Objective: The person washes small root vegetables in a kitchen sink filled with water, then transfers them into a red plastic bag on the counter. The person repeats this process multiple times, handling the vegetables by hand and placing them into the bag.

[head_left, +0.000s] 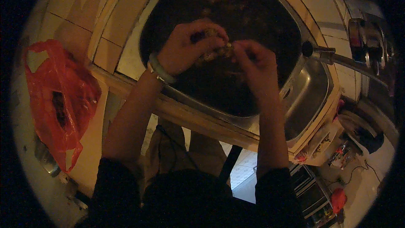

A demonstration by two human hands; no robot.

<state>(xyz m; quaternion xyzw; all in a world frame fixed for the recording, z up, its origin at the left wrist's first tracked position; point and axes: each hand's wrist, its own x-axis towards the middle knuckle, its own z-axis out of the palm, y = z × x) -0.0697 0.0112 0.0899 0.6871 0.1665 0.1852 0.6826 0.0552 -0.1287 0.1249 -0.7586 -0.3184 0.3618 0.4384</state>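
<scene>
Over the large sink basin [190, 88], my left hand [185, 44] is curled round a lumpy yellowish-brown piece [211, 54] whose kind I cannot make out in the dim light. A pale green bangle circles that wrist. From the right, my right hand [257, 61] pinches the end of the same piece between thumb and forefinger, its other fingers curled in. The two hands nearly touch. Below them the basin is very dark, with faint brownish shapes at its far side. Parts of the piece are hidden behind my left fingers.
A thin red plastic bag [80, 97] with something dark inside sits on the left. To the right of the basin are a tap [320, 51] and a smaller steel basin [310, 90]. Pans or lids [365, 44] stand farther right, above a cluttered shelf.
</scene>
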